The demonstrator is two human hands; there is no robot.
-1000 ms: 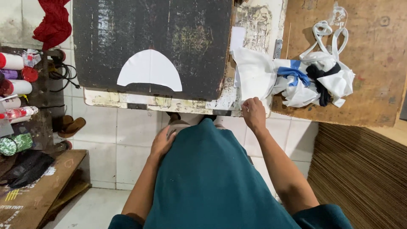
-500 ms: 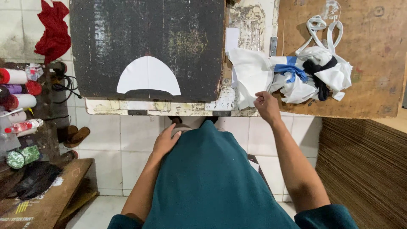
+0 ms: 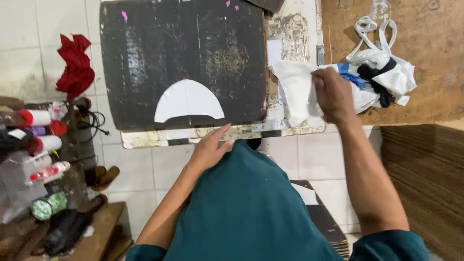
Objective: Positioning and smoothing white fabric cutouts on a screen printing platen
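White cloth [image 3: 296, 92], grasped in right hand's [image 3: 333, 94] grip, overhangs black board [image 3: 183, 58]; left hand [image 3: 209, 151] released.

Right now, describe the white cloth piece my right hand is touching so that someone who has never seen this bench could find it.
Start at the big dark board lying on the worn table. Just off its right edge, a flat white fabric piece lies under the right hand. Unlike the bundle of white, blue and black cloth with looped straps to its right, it is plain white and spread out.
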